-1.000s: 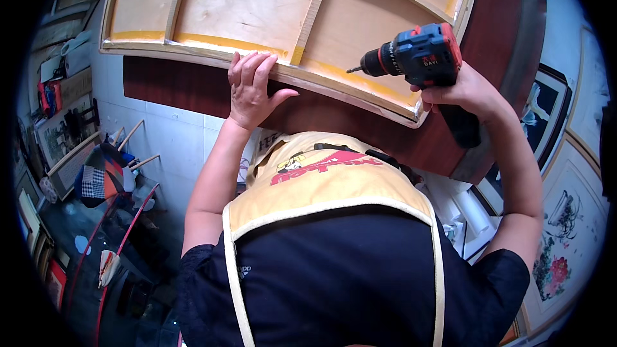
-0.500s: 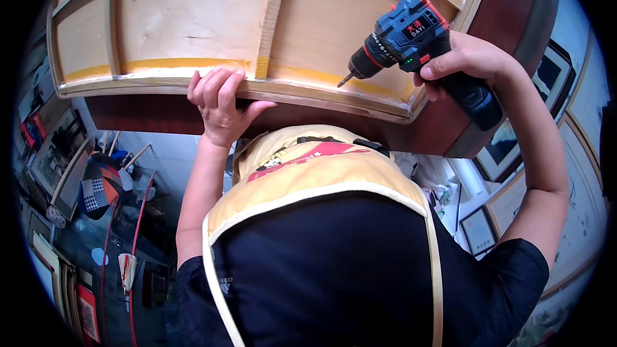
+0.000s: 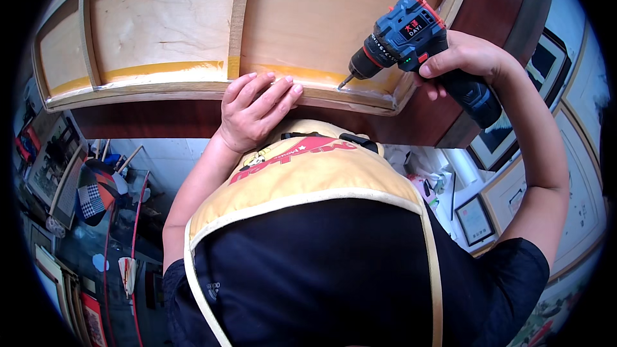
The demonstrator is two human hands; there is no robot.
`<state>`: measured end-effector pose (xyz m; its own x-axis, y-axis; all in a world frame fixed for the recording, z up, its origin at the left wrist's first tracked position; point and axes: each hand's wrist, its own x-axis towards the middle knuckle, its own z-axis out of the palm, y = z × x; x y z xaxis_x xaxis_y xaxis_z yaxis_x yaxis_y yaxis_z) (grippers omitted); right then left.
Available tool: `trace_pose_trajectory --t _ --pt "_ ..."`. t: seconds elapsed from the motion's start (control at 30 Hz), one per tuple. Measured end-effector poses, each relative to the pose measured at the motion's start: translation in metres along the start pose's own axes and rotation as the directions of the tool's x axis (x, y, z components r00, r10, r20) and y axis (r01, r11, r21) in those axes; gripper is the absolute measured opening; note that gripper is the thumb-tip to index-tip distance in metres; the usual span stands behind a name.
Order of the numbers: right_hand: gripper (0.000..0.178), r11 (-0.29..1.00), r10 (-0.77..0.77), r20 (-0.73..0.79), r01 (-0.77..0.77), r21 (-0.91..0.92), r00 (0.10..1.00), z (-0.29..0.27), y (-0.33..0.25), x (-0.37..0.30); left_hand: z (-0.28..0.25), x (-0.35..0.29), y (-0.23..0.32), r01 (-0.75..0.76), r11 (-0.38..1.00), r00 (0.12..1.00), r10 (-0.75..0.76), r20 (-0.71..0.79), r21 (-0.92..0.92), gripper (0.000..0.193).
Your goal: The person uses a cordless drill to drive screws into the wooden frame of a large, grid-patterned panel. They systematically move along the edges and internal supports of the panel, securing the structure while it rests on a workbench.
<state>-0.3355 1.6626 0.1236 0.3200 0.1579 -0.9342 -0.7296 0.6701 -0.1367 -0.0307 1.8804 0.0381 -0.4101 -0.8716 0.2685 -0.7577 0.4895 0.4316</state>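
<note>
A wooden frame (image 3: 160,91) with crossbars and a pale plywood panel (image 3: 164,16) lies before me, its near rail toward my body. My left hand (image 3: 257,112) is curled over that near rail, fingers side by side on top; the thumb is hidden. In my right hand (image 3: 472,57) is a blue and black cordless drill (image 3: 408,28), gripped by its handle and tilted down to the left. The tip of its bit (image 3: 346,81) is at the near rail, toward the right corner; whether it touches the wood I cannot tell. Yellow tape (image 3: 160,72) runs along the panel's edge.
Under the frame is a dark red-brown table (image 3: 148,122), its front edge close to my apron (image 3: 308,173). Framed pictures (image 3: 546,83) stand at the right. Lower left, a patchwork cloth item (image 3: 94,196) and more frames (image 3: 58,283) sit near a glass-topped surface.
The frame has shifted slightly left in view. My left hand has slid right along the rail, nearer the bit, and its thumb no longer shows. The drill has hardly moved.
</note>
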Motion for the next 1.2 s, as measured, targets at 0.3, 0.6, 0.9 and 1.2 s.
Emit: trace_pose_trajectory --t 0.3,0.6,0.9,1.2 --pt "0.029 0.993 0.102 0.040 -0.104 0.063 0.994 -0.005 -0.005 0.002 0.001 -0.003 0.000 0.003 1.000 1.000 -0.003 0.007 0.017 0.022" --pt "0.028 0.985 0.154 0.016 -0.154 0.071 0.988 0.006 -0.010 -0.001 0.003 -0.003 -0.001 -0.005 1.000 1.000 0.005 -0.005 0.018 0.022" --pt "0.023 0.942 0.322 0.019 -0.322 0.093 0.947 0.001 -0.018 0.001 0.006 -0.006 -0.001 0.004 1.000 1.000 -0.004 -0.023 0.015 0.022" --pt "0.024 0.944 0.324 -0.013 -0.323 0.063 0.946 0.007 -0.027 -0.004 0.007 -0.008 -0.002 -0.008 1.000 0.999 0.009 -0.033 0.023 0.022"
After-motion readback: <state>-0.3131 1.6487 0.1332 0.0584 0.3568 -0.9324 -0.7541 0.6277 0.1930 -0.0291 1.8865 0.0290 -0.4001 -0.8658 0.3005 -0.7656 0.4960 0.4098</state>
